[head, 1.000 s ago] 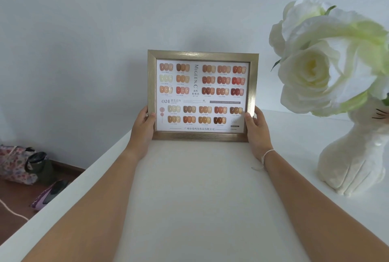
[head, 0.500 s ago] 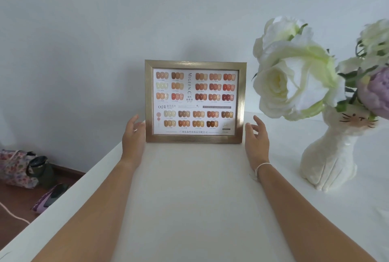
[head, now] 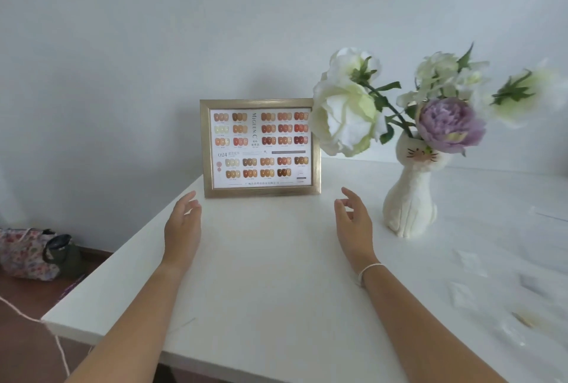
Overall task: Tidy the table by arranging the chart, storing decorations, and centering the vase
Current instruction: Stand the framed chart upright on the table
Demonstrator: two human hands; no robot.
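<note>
Both hands empty, fingers loosely spread: left hand point(head: 183, 222) and right hand point(head: 353, 219) hover over the white table point(head: 261, 275), apart from the framed chart point(head: 260, 148), touching nothing. Chart stands upright at the table's back edge near the wall, its right upper corner partly hidden behind a white flower point(head: 345, 119). Cat-shaped vase point(head: 410, 198) stands just right of the right hand, small pale decorations point(head: 468, 262) scattered at far right, blurry.
</note>
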